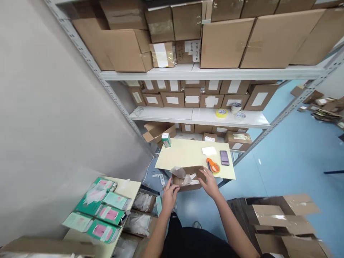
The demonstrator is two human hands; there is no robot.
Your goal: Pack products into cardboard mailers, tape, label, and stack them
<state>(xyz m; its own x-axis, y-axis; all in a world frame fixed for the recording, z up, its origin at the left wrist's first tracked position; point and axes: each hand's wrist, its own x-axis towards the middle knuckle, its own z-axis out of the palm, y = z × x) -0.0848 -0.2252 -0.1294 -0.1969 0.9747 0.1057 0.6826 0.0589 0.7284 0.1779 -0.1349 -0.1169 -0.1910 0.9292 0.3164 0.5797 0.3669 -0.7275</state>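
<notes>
Head view: the left hand point(170, 195) grasps the box point(185, 187) at its near left corner, and the right hand point(209, 182) grasps its right rim, fingers curled over the edge. Crumpled paper point(178, 172) spills past the box's far left rim. The box is held at the table's near edge; whether it touches there is hard to tell. On the table point(185, 152), scissors point(212, 165) lie just beyond the right hand, and pale surface stretches left towards a carton point(166, 140). Blue floor point(264, 166) opens rightward.
</notes>
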